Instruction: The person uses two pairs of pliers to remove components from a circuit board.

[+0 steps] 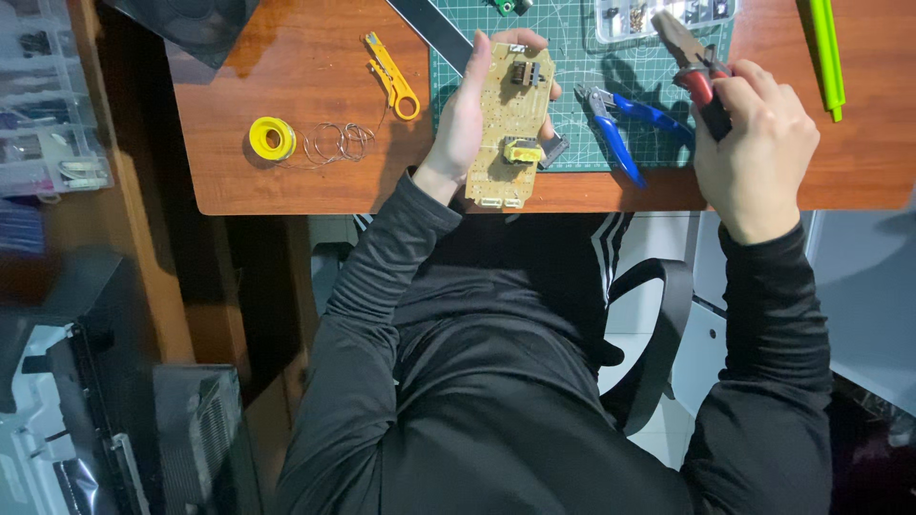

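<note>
Gripping a tan, oblong circuit board (508, 124) carrying a yellow part and a dark one, the left hand (465, 119) is holding it above the worktop (315, 172) edge, long axis running toward the green mat (572, 57), while the right hand (754, 143) is clenching red-handled pliers (695, 69).

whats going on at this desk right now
A person seated at a wooden desk holds a tan circuit board upright in the left hand. The right hand grips red-handled pliers above the green cutting mat. Blue-handled cutters, a yellow wire stripper and a yellow solder spool lie nearby.
</note>
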